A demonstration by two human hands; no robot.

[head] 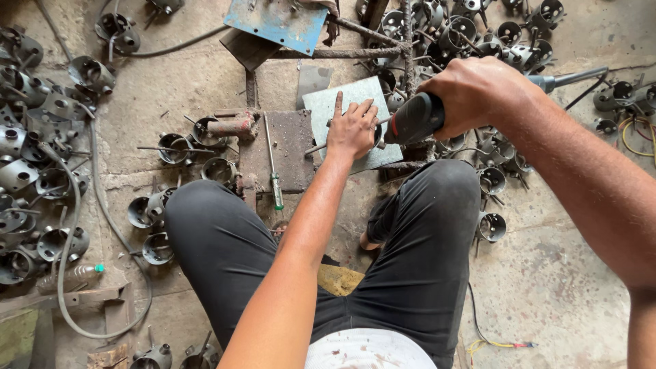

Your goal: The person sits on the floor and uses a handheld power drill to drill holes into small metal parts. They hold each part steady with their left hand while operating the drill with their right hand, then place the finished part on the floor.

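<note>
Nearest us, our black-trousered knees over the concrete floor [547,287]. At 12 o'clock from the knees, our left hand [352,128] presses a small metal part [377,134] flat on a grey plate [342,102] — forefinger straight. At 1 o'clock, our right hand [478,92] is wrapped tight around a black power tool [417,117], nose touching the part. At 10 o'clock, a green-handled screwdriver [273,171]. Farther out — heaps of metal cups [471,31].

The left hand [352,130] hides the workpiece beneath the power tool's [417,117] tip.
</note>
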